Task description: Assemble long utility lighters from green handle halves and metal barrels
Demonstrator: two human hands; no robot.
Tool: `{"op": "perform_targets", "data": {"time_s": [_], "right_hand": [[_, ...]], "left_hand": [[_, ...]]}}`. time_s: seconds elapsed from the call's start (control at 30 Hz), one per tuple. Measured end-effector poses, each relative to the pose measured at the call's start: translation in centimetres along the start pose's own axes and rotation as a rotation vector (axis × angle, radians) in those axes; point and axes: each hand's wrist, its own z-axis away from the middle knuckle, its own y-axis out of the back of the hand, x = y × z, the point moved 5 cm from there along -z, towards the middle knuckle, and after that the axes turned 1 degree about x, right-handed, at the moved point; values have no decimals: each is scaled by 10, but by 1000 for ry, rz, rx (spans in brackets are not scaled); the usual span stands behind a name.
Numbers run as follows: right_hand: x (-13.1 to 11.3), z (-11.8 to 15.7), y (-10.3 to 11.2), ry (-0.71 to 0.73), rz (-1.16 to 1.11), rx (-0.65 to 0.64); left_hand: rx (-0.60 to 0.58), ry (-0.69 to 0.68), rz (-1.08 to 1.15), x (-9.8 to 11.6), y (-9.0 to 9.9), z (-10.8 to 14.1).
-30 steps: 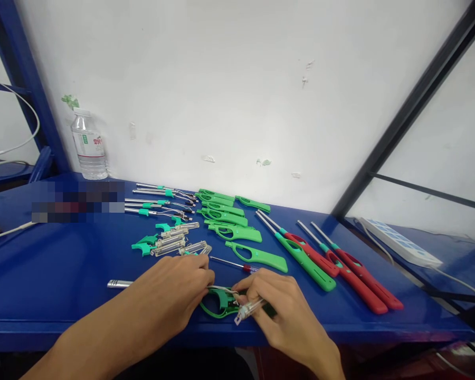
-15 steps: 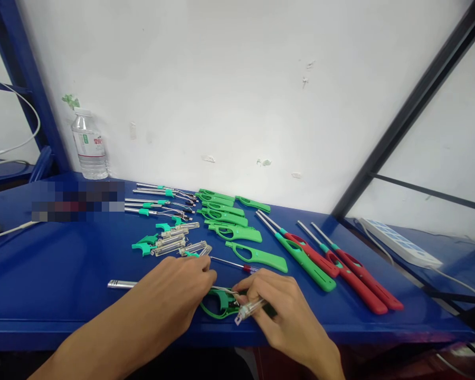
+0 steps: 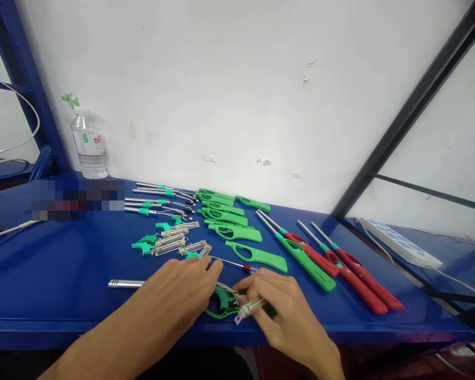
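Observation:
Near the front edge of the blue table, my left hand [image 3: 188, 285] is closed over the front part of a green lighter handle [image 3: 221, 315]. A silver metal tube [image 3: 124, 284] sticks out to the left from under that hand. Thin wires [image 3: 227, 288] run from it along the handle to my right fingers. My right hand [image 3: 281, 306] is closed around a clear fuel tank [image 3: 248, 309], thumb and index finger at the handle's rear and the wires. A dark green trigger [image 3: 222, 300] sits in the handle's loop. The left fingertips are partly hidden.
Behind my hands lie a screwdriver [image 3: 248, 268], several clear tanks [image 3: 170, 243], wired tubes [image 3: 146, 211] and green handle shells [image 3: 237, 232]. Long red lighters [image 3: 356, 285] and a green one [image 3: 309, 264] lie to the right. A water bottle [image 3: 89, 145] stands by the wall.
My left hand has slid slightly right along the lighter, its index finger more extended, and more of the metal tube shows. My right hand stays with the fuel tank.

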Motion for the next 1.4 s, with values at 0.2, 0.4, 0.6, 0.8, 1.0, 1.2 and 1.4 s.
{"op": "perform_targets", "data": {"time_s": [0.2,0.4,0.6,0.8,1.0,1.2,1.4], "right_hand": [[-1,1,0,11,-2,8],[1,-1,1,-2,-4,7],[-1,0,1,-4,-3,10],[1,0,1,-9,-1,14],[2,0,0,-25,-1,8],[1,0,0,-13,-1,1],[1,1,1,-6,0,8]], "left_hand": [[47,4,16,0,7,3],[53,-10,10,1,13,4],[174,-15,-20,-1,8,4],[127,-35,60,-2,8,4],[175,-54,194,-10,4,10],[165,-59,202,-8,1,11],[124,-33,203,-7,4,7]]}}
